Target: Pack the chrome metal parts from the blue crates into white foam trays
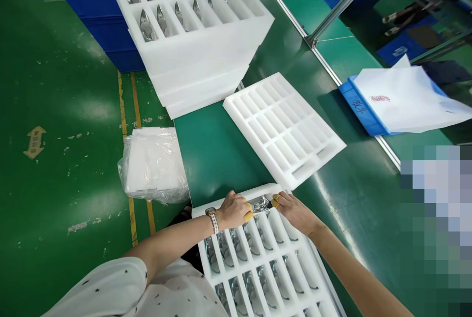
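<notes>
In front of me a white foam tray (254,258) holds rows of shiny curved metal pieces (263,285), one to a narrow slot. At its far end, in a wider crosswise slot, a shiny silver metal part (261,204) shows between my hands; its exact kind is unclear. My left hand (236,208), with a watch on the wrist, has its fingers closed at the part's left end. At the other end, my right hand (293,210) pinches with bent fingers. Yellow covers wrap some fingertips on both hands. The fingers partly hide the part.
Another foam tray (283,128) lies just beyond on the green table (217,150). A tall stack of foam trays (199,61) with metal pieces stands at the back left. Plastic-wrapped white sheets (155,164) are left of the table; a blue bin (363,108) with paper sits right.
</notes>
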`<state>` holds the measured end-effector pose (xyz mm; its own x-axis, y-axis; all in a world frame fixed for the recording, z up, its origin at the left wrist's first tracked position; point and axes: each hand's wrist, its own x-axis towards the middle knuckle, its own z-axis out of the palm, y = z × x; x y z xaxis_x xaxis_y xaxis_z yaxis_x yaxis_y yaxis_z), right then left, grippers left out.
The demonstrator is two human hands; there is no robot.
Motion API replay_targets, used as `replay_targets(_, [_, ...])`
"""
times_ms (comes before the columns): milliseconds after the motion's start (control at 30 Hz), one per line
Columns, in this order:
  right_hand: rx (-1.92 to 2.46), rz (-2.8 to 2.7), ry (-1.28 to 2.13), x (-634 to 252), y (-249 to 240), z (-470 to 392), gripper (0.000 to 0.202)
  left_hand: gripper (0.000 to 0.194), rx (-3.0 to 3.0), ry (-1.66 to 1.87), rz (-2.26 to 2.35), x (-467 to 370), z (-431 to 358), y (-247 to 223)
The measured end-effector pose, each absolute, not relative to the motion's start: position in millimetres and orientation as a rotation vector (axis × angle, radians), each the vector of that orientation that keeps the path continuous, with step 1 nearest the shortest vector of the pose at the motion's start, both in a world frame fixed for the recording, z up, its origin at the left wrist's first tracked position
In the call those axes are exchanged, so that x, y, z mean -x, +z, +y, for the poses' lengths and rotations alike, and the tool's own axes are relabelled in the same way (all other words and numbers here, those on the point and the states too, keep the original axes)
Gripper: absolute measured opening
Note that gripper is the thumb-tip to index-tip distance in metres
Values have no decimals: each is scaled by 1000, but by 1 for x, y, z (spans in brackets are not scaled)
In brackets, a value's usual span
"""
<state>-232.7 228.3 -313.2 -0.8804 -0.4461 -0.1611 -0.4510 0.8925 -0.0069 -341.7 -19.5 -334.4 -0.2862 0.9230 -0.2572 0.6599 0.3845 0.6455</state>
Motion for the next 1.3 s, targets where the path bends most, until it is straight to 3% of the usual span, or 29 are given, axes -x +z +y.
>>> replay_targets(400, [758,2786,7,252,-312,238,32,17,-1261,527,2082,351,-14,-331])
replay_targets(633, [760,2837,197,257,-331,230,27,25,-1220,413,2076,358,-5,-324])
replay_targets(1100, [196,2852,-123,233,-356,232,28,25,-1255,349,2083,360,-7,-327])
replay_targets(1300, [-447,2996,-366,190,-339,224,33,21,-1204,381,2156,355,-6,-327])
